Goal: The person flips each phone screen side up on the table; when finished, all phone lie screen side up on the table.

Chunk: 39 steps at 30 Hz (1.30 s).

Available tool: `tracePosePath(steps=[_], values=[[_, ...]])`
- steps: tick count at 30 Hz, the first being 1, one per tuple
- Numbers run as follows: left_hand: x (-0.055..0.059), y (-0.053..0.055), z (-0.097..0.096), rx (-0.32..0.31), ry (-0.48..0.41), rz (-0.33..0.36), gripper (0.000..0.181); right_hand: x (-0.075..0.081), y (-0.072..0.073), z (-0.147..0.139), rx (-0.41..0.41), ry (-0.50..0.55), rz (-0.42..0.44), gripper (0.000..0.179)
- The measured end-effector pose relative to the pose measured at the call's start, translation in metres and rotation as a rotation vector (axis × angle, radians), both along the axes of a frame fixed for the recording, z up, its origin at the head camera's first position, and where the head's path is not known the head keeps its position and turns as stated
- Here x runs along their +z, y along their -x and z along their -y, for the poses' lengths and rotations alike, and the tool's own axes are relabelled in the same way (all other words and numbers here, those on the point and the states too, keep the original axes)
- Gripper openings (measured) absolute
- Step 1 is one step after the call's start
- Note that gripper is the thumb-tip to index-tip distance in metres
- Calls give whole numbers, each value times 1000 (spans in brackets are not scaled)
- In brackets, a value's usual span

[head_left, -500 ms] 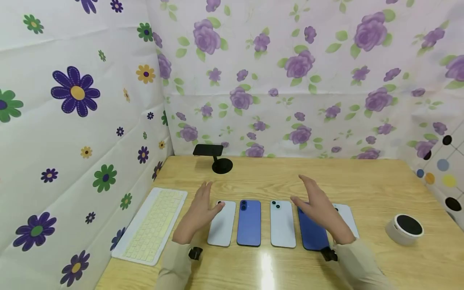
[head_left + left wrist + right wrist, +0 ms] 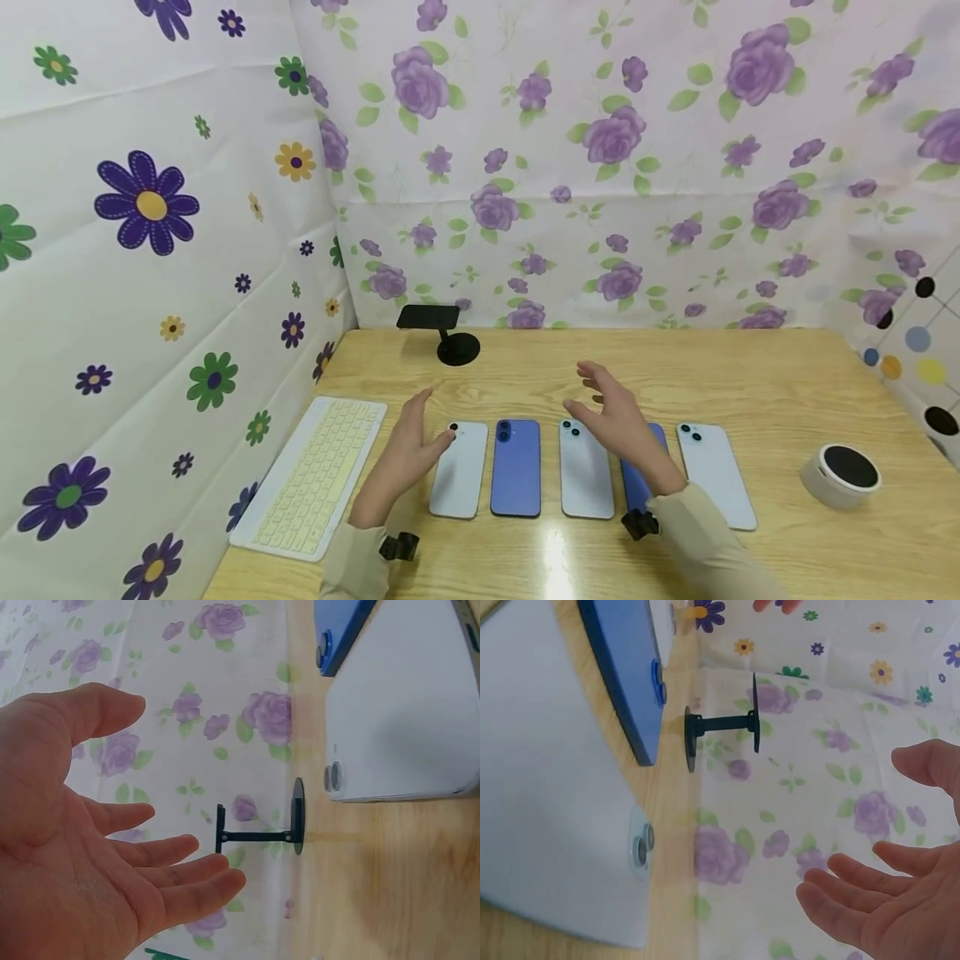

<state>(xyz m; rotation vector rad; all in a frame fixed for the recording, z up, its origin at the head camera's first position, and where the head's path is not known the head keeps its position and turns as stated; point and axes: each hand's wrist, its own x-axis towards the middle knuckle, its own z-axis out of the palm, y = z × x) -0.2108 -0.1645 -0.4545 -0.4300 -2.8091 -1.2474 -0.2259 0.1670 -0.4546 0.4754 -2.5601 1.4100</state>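
Observation:
Several phones lie in a row on the table, backs up. My left hand (image 2: 405,458) hovers beside and partly over the leftmost white phone (image 2: 457,479), holding nothing; its fingers are spread and relaxed in the left wrist view. Right of that phone lies a violet-blue phone (image 2: 516,475), then a pale blue phone (image 2: 587,487). Over the pale blue phone and a darker blue phone (image 2: 636,493) is my right hand (image 2: 622,429), its fingers loosely bent around nothing. It and its forearm hide part of the darker phone. At the row's right end is another pale phone (image 2: 716,479).
A white keyboard (image 2: 311,479) with cream keys lies left of my left hand. At the back stands a black stand (image 2: 457,348) with a flat top plate. A white round device (image 2: 840,477) with a dark top sits at the right. Flowered cloth (image 2: 525,167) hangs behind the table.
My right hand has moved left, from over the darker blue phone toward the pale blue one, uncovering the rightmost phone. My left hand has shifted slightly left, and the head view has tilted a little.

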Motion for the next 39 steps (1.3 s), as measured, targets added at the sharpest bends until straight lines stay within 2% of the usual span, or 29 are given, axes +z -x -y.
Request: tracePosePath(steps=[6, 10, 19, 25, 29, 33, 39], values=[[9, -10, 3, 8, -15, -18, 74, 5, 6, 17, 46, 37, 20, 65], [10, -12, 6, 9, -17, -36, 73, 5, 12, 31, 83, 44, 48, 65], [0, -14, 11, 42, -47, -18, 76, -1, 23, 58, 135, 28, 104, 64], [-5, -15, 12, 49, -80, 26, 81, -5, 29, 71, 131, -55, 153, 61], [-8, -19, 12, 65, -100, 79, 87, -12, 32, 81, 165, -118, 198, 57], [-15, -24, 10, 90, -73, 113, 92, -19, 32, 90, 210, -129, 232, 52], [-25, -30, 3, 99, -39, 144, 96, -29, 34, 97, 220, -166, 244, 51]])
